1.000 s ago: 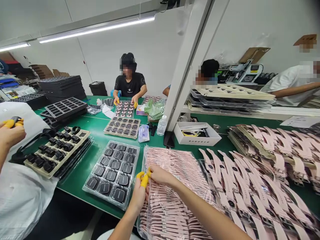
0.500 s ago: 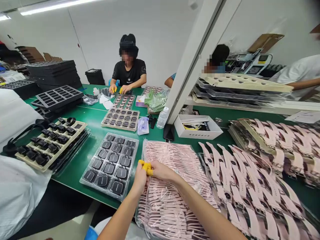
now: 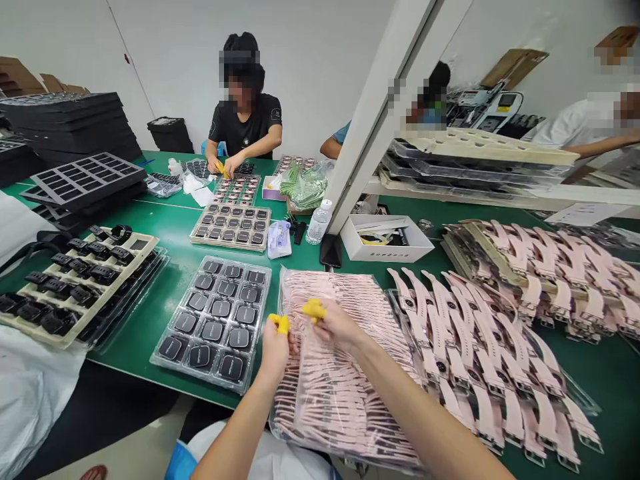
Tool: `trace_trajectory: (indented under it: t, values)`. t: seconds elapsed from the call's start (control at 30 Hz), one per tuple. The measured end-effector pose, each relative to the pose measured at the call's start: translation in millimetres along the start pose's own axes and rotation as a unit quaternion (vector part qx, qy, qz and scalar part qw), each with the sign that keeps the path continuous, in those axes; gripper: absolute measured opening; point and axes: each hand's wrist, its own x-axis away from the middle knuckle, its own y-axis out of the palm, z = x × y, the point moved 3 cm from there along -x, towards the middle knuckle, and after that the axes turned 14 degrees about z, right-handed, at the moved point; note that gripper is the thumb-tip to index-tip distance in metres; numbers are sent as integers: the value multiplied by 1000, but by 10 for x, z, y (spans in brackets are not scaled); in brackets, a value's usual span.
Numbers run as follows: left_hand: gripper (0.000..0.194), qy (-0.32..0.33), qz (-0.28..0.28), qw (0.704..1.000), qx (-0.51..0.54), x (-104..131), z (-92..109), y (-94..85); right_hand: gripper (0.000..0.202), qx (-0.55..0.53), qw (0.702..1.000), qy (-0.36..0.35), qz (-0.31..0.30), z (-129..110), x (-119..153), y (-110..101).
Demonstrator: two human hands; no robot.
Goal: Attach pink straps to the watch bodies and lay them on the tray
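**Hands part over the bag of pink straps**

Since half a second ago, our two hands have drawn apart; then their yellow-capped fingertips met, now a gap shows between them. We see the left hand (image 3: 277, 341) with fingers pinched together at the near left edge of the clear bag of pink straps (image 3: 340, 400), which lies flat on the green table (image 3: 165, 320) directly before us. Our right hand (image 3: 334, 323) hovers just above the bag's middle, fingers curled and pinched; whether either hand grips the plastic film we cannot tell. Both forearms reach in from the bottom edge, wrists slightly bent.

We judge the work early: the bag looks full. Beside it, left, sits a clear tray of dark watch bodies (image 3: 215, 320); right, pink straps with dark watch bodies (image 3: 480, 353) lie spread in rows. A person in a black shirt (image 3: 245, 123) works opposite.
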Motion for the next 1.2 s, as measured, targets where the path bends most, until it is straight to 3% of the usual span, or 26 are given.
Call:
trace_trajectory:
  t: [0.13,0.2,0.27,0.33,0.4,0.5,0.57,0.63,0.7,0.77,0.83,0.9,0.93,0.97,1.03,1.1,1.2]
  values:
    - [43,48,-4,995,-88,17,-10,-10,48,-47,985,-145,80,-655,200,-293]
    - [34,71,3,992,-102,62,33,-5,47,-74,959,-243,127,-1049,329,-511]
    - [29,130,16,984,-120,147,125,1,51,-115,936,-297,149,-1322,431,-679]
    - [35,228,14,960,-164,266,263,4,55,-110,932,-312,150,-1410,472,-743]
    - [42,328,-3,919,-217,386,420,-15,54,-35,944,-293,146,-1312,445,-715]
    - [43,424,-73,857,-285,489,615,-116,48,197,951,-205,119,-957,347,-630]
    - [47,449,-150,810,-345,511,670,-221,43,385,906,-149,98,-740,314,-617]
    - [51,460,-220,755,-413,535,647,-335,37,548,823,-112,96,-624,329,-619]
    - [54,468,-256,714,-454,585,572,-425,25,640,750,-110,128,-613,377,-558]
    - [58,477,-260,700,-463,663,476,-464,15,637,728,-178,179,-649,433,-365]
    - [59,486,-249,695,-469,750,397,-463,31,559,752,-299,183,-634,477,-49]
    - [54,497,-240,681,-480,830,371,-454,44,471,792,-379,83,-495,479,302]
    - [49,504,-240,674,-484,865,383,-457,48,458,803,-380,25,-384,455,442]
    - [43,508,-243,668,-486,895,408,-469,51,476,805,-354,-12,-263,413,538]
    - [34,508,-253,655,-498,937,475,-519,61,558,789,-256,-23,-40,296,568]
    - [31,503,-261,627,-534,951,522,-586,80,625,764,-161,-2,89,189,439]
    - [16,506,-240,565,-606,911,523,-670,120,667,740,-87,17,117,77,148]
